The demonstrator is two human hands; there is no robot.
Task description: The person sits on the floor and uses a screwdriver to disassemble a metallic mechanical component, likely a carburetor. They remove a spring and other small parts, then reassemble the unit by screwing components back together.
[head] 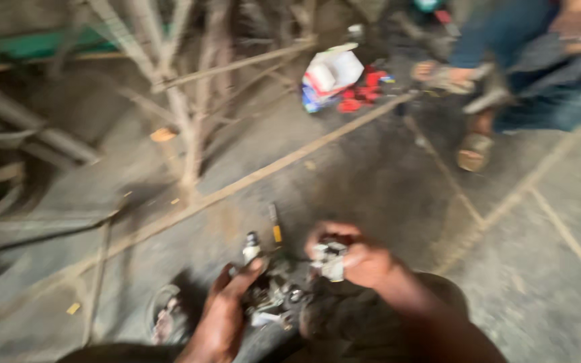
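A small grey-white metal part (pixel 329 259), blurred, sits pinched in the right hand (pixel 358 259). Just left of it and slightly lower lies a dark, greasy cluster of metal engine parts (pixel 274 292), steadied by the left hand (pixel 226 306), with a pale upright plug-like piece (pixel 251 247) at its upper left.

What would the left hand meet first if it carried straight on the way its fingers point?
Likely the small cylindrical metal part just past the left hand, then the yellow-handled tool on the floor; blur leaves depth uncertain.
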